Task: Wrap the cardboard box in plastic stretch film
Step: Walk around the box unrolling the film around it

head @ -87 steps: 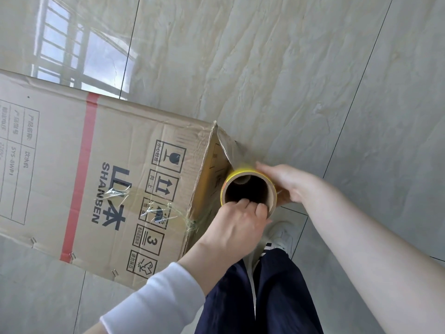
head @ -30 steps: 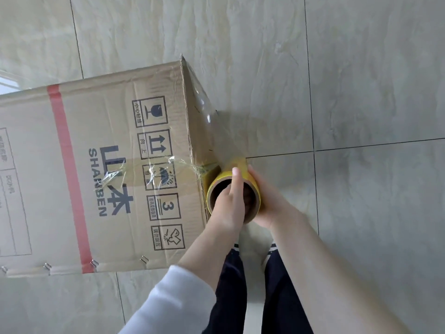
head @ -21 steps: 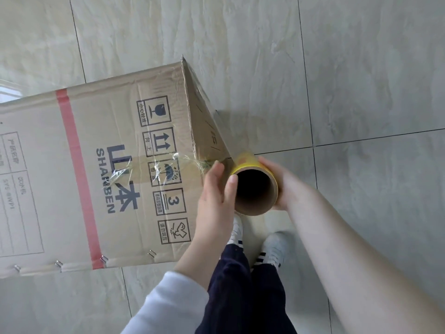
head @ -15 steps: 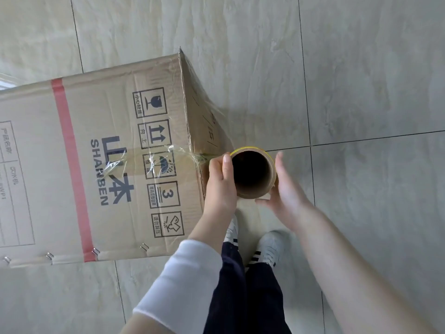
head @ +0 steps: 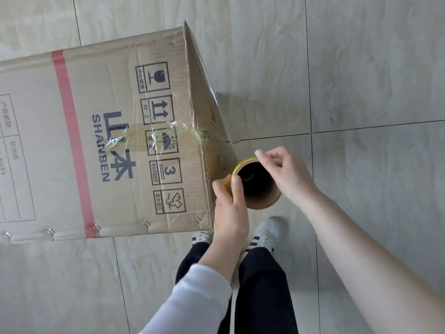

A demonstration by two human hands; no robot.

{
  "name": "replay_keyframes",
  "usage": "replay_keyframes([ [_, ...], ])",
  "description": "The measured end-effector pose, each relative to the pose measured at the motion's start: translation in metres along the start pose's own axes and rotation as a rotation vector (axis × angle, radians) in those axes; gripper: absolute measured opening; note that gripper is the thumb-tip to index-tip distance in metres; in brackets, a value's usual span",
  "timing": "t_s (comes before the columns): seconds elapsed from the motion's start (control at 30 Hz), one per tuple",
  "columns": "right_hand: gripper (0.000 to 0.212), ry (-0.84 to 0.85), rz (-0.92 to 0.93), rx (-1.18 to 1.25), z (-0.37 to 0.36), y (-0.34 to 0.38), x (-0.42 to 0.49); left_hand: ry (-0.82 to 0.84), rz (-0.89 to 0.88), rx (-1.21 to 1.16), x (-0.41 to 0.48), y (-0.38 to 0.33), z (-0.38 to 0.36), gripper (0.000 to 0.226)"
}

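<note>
My right hand [head: 286, 174] has come off the roll's right flank, where it lay spread half a second ago, and now curls over the far-right rim. My left hand [head: 230, 208] keeps its place on the near-left rim, thumb and fingers pinching the wall. Together they hold the stretch film roll [head: 262, 198] upright, just beside the right face of the cardboard box [head: 115, 145]. The box lies long on the floor [head: 361, 80] and fills the left of my view.

I judge the roll light, with a stiff cardboard core. The rims are the right place to hold it, because then it can turn as film pays out. The film [head: 178, 126] is thin, clingy and quick to rope. One strand already lies crumpled across the printed top and over the right edge, so I want steady tension and a flat lead.

The box looks bulky but easily dented. Staples [head: 145, 223] along its near edge could snag the film. My shoes [head: 268, 233] stand right under the roll, and the box's near-right corner crowds my left wrist.
</note>
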State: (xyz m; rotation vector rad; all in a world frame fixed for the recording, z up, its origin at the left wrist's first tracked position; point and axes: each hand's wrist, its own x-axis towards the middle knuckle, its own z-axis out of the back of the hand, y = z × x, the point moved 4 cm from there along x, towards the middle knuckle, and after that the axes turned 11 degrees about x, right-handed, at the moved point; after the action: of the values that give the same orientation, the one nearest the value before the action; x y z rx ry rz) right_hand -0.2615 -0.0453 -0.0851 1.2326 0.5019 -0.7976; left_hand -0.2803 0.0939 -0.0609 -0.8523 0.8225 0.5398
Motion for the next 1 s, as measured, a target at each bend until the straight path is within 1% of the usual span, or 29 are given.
replay_keyframes([
  [0.03, 0.037, 0.028, -0.026, 0.110, -0.001, -0.008, -0.005, -0.015, 0.017, 0.083, 0.003, -0.004, 0.003, 0.032],
  [0.1, 0.053, 0.072, -0.072, 0.436, -0.011, -0.029, -0.021, -0.017, 0.000, 0.120, 0.010, -0.011, 0.006, 0.031],
  [0.17, 0.071, 0.032, -0.133, 0.692, -0.028, -0.048, -0.041, -0.017, -0.075, 0.086, 0.017, -0.014, 0.008, 0.028],
  [0.2, 0.076, -0.011, -0.139, 0.760, -0.038, -0.056, -0.046, -0.011, -0.125, 0.072, 0.018, -0.015, 0.009, 0.031],
  [0.23, 0.076, -0.058, -0.132, 0.773, -0.047, -0.059, -0.049, 0.000, -0.168, 0.068, 0.019, -0.014, 0.010, 0.037],
  [0.27, 0.071, -0.122, -0.127, 0.748, -0.054, -0.058, -0.053, 0.011, -0.189, 0.083, 0.018, -0.011, 0.010, 0.042],
  [0.3, 0.060, -0.210, -0.128, 0.697, -0.056, -0.055, -0.055, 0.017, -0.180, 0.108, 0.015, -0.004, 0.008, 0.044],
  [0.33, 0.049, -0.306, -0.121, 0.608, -0.053, -0.049, -0.057, 0.020, -0.157, 0.110, 0.010, 0.005, 0.006, 0.045],
  [0.37, 0.038, -0.363, -0.104, 0.488, -0.046, -0.044, -0.058, 0.008, -0.137, 0.078, 0.003, 0.015, 0.003, 0.045],
  [0.4, 0.031, -0.350, -0.078, 0.367, -0.039, -0.040, -0.059, -0.020, -0.113, 0.029, -0.004, 0.026, 0.001, 0.046],
  [0.43, 0.028, -0.283, -0.052, 0.255, -0.033, -0.038, -0.059, -0.048, -0.087, -0.039, -0.011, 0.035, -0.001, 0.046],
  [0.5, 0.032, -0.122, -0.021, 0.075, -0.024, -0.036, -0.058, -0.052, -0.056, -0.185, -0.023, 0.051, -0.007, 0.048],
  [0.57, 0.036, 0.028, -0.012, -0.013, -0.021, -0.039, -0.054, 0.012, 0.000, -0.296, -0.034, 0.064, -0.014, 0.043],
  [0.63, 0.040, 0.153, -0.003, -0.093, -0.026, -0.043, -0.052, 0.064, 0.059, -0.301, -0.041, 0.074, -0.016, 0.040],
  [0.67, 0.042, 0.169, 0.010, -0.102, -0.029, -0.046, -0.053, 0.065, 0.069, -0.240, -0.042, 0.077, -0.013, 0.040],
  [0.7, 0.043, 0.149, 0.017, -0.073, -0.031, -0.050, -0.056, 0.057, 0.070, -0.152, -0.039, 0.078, -0.011, 0.041],
  [0.77, 0.041, 0.068, -0.001, 0.073, -0.031, -0.060, -0.065, 0.035, 0.027, 0.020, -0.032, 0.070, -0.004, 0.045],
  [0.83, 0.043, 0.036, -0.027, 0.323, -0.032, -0.076, -0.077, 0.049, -0.027, 0.092, -0.027, 0.059, -0.002, 0.044],
  [0.9, 0.049, 0.003, -0.062, 0.574, -0.043, -0.090, -0.091, 0.050, -0.083, 0.140, -0.022, 0.052, -0.002, 0.036],
  [0.93, 0.050, -0.051, -0.076, 0.652, -0.049, -0.096, -0.096, 0.052, -0.116, 0.146, -0.020, 0.050, -0.001, 0.033],
  [1.0, 0.045, -0.226, -0.093, 0.671, -0.060, -0.101, -0.100, 0.071, -0.196, 0.140, -0.018, 0.053, -0.001, 0.035],
])
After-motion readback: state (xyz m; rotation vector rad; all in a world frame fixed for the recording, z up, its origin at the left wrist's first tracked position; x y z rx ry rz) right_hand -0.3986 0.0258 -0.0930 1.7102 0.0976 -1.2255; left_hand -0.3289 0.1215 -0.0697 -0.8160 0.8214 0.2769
